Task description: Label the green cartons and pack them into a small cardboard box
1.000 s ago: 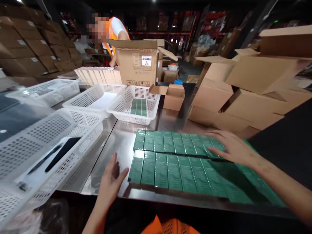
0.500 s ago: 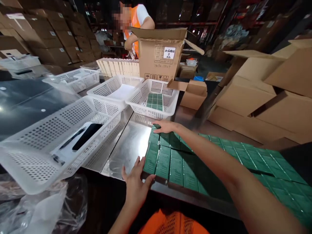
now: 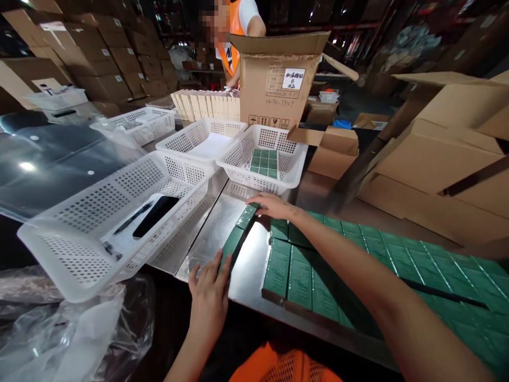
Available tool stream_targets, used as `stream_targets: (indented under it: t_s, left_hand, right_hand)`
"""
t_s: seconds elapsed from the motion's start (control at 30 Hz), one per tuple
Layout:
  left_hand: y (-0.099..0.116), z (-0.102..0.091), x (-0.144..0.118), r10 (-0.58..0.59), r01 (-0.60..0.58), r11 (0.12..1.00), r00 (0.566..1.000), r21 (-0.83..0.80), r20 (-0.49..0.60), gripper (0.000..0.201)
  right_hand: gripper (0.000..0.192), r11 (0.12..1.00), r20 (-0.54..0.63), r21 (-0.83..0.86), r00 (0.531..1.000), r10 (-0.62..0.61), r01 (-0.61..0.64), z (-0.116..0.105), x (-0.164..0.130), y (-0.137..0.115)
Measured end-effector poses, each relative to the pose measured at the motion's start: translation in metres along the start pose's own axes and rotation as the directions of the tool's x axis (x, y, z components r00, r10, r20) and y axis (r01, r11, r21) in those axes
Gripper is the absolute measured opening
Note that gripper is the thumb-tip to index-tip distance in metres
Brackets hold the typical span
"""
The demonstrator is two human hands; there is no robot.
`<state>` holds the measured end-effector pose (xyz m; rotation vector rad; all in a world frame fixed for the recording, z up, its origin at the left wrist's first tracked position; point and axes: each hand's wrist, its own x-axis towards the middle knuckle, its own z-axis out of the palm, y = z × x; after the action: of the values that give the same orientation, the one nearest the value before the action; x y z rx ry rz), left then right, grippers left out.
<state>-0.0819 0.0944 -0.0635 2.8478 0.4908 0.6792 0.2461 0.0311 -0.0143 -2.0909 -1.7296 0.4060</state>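
At the bottom centre of the frame, the left hand (image 3: 209, 297) rests flat with fingers held together against the near end of a short row of slim green cartons (image 3: 238, 233), tipped up on edge and pulled clear of the main block. The right hand (image 3: 274, 206), reaching in from the lower right, lies palm down with fingers close together on the far end of the same row, at mid-frame. Just right of the gap, the block of flat green cartons (image 3: 358, 265), glossy and ribbed with fine print, runs off toward the lower right corner in tight ranks.

They sit on a polished sheet-metal table (image 3: 217, 233) that mirrors the overhead lights. Crumpled clear plastic film (image 3: 71, 329) fills the lower left corner. Above it a white perforated plastic basket (image 3: 79, 233) holds a dark phone-shaped slab (image 3: 156, 209). Further up, another white basket (image 3: 262, 164) holds a few green cartons. Behind it stands an open corrugated box (image 3: 276, 87), flaps raised, with a person in an orange vest (image 3: 234, 21) at the top edge. Stacked brown cartons (image 3: 433, 159) crowd the right side of the warehouse.
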Motion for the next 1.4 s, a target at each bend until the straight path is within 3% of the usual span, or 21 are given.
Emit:
stream_targets:
  t_s: [0.33,0.47,0.53,0.6,0.67,0.77,0.87,0.93,1.07,1.23,1.33,1.4]
  left_hand:
    - [0.0,0.003,0.003,0.025,-0.025,1.0,0.999,-0.003,-0.036,0.05]
    - [0.006,-0.004,-0.003,-0.023,0.027,0.999,0.992,0.028,-0.127,0.043]
    - [0.017,-0.006,-0.011,-0.063,0.058,0.998,0.984,-0.036,-0.165,0.041]
    - [0.033,-0.003,-0.018,-0.076,0.058,0.985,0.991,-0.162,-0.108,0.04]
    - [0.052,0.003,-0.02,-0.073,0.078,0.96,0.997,-0.268,0.027,0.045]
    - [0.076,0.012,-0.013,-0.127,0.193,0.933,0.966,-0.305,0.224,0.055]
    - [0.086,0.016,-0.001,-0.164,0.286,0.9,0.921,-0.329,0.352,0.055]
    - [0.086,0.014,0.001,-0.153,0.305,0.871,0.913,-0.385,0.378,0.051]
    - [0.081,0.007,-0.012,-0.156,0.251,0.877,0.955,-0.409,0.251,0.046]
    - [0.063,0.008,-0.027,-0.086,0.067,0.966,0.994,-0.249,-0.067,0.035]
    - [0.043,0.01,-0.028,-0.039,0.013,0.991,0.981,-0.136,-0.192,0.032]
    - [0.031,0.009,-0.029,-0.009,-0.018,0.995,0.963,-0.099,-0.269,0.03]
  right_hand:
    - [0.047,0.996,0.099,-0.083,0.995,0.022,-0.013,-0.01,0.006,-0.008]
    - [0.073,0.994,0.094,-0.085,0.993,0.073,-0.065,-0.019,-0.002,-0.005]
    - [0.083,0.987,0.089,-0.092,0.987,0.137,-0.129,-0.024,-0.011,0.003]
    - [0.082,0.972,0.096,-0.109,0.971,0.221,-0.211,-0.028,-0.022,0.011]
    - [0.077,0.952,0.105,-0.123,0.95,0.293,-0.28,-0.029,-0.031,0.018]
    - [0.069,0.936,0.112,-0.127,0.932,0.344,-0.33,-0.028,-0.042,0.021]
    - [0.077,0.932,0.13,-0.125,0.925,0.356,-0.341,-0.027,-0.049,0.019]
    - [0.085,0.936,0.158,-0.114,0.924,0.348,-0.333,-0.028,-0.052,0.018]
    - [0.082,0.949,0.156,0.045,0.941,0.302,-0.312,-0.026,-0.053,0.019]
    - [0.08,0.887,-0.077,0.397,0.955,0.288,-0.235,-0.009,-0.046,0.009]
    - [0.088,0.885,-0.124,0.416,0.951,0.283,-0.209,0.002,-0.042,0.002]
    - [0.079,0.921,-0.121,0.354,0.969,0.216,-0.161,0.007,-0.04,0.001]
